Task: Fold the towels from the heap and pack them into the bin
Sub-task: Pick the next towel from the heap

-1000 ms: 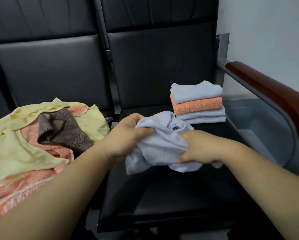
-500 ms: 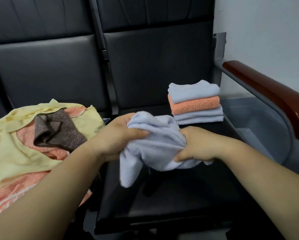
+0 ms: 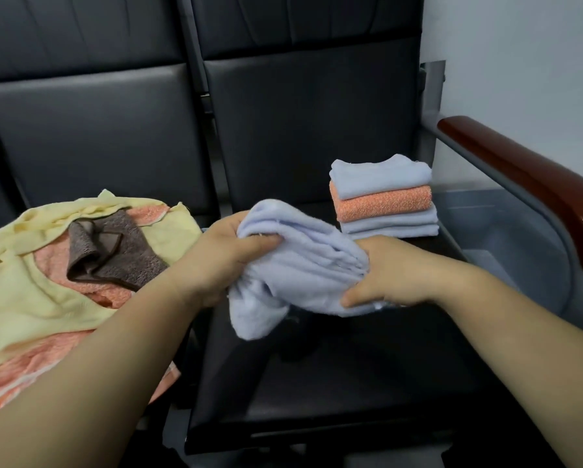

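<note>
A crumpled pale blue towel (image 3: 300,265) hangs above the right black seat (image 3: 334,376). My left hand (image 3: 229,255) grips its upper left part, thumb over the cloth. My right hand (image 3: 394,275) grips its right side, and a loose end droops between them. On the left seat lies the heap: a yellow towel (image 3: 23,275), an orange towel (image 3: 19,363) and a brown cloth (image 3: 114,255) on top. A stack of folded towels (image 3: 383,197), blue and orange, sits at the back right of the seat. The grey bin (image 3: 519,251) stands beyond the armrest.
A wooden-topped armrest (image 3: 526,184) on a grey metal frame runs between the seat and the bin. Black backrests (image 3: 303,123) rise behind both seats. A white wall (image 3: 519,62) is at the right.
Both hands kept their hold on the blue towel and worked it slightly upward; a loose end has dropped down between them and now hangs lower.
</note>
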`<act>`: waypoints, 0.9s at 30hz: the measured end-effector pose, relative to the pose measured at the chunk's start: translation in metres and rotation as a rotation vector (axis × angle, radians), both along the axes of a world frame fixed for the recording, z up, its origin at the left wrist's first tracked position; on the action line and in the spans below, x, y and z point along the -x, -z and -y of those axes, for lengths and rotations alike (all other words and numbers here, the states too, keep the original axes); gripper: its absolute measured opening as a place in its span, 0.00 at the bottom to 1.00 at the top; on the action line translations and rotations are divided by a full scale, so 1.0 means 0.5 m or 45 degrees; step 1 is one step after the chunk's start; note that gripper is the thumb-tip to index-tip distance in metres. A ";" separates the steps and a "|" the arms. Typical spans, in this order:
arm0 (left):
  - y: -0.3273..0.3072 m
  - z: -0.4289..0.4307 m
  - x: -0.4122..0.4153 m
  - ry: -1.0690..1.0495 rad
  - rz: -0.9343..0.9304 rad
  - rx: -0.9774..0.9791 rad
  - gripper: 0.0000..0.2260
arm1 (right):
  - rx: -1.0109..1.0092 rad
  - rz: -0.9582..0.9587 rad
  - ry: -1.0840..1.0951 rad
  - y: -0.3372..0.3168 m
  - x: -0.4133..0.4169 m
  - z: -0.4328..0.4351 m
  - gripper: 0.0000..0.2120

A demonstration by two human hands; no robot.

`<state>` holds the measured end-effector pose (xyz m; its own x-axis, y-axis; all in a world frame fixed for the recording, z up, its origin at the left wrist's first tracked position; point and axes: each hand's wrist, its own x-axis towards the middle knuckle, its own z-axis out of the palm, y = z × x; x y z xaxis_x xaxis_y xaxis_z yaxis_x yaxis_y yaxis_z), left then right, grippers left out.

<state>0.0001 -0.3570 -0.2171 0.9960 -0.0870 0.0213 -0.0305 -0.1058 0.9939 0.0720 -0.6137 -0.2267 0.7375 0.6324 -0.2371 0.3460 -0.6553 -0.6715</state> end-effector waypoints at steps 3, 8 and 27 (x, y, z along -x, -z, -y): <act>0.002 -0.010 -0.001 0.126 -0.003 -0.759 0.09 | 0.136 0.280 0.072 0.007 -0.016 -0.002 0.12; 0.018 -0.037 -0.005 0.011 0.041 -0.714 0.07 | -0.515 -0.205 0.203 -0.006 -0.005 0.012 0.06; -0.006 -0.043 -0.002 0.153 0.020 0.101 0.25 | -0.579 -0.390 0.013 -0.021 0.011 0.002 0.16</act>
<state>0.0010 -0.3355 -0.2141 0.9779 -0.2033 0.0482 -0.0537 -0.0215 0.9983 0.0667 -0.6148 -0.2162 0.6846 0.7142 -0.1461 0.0854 -0.2776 -0.9569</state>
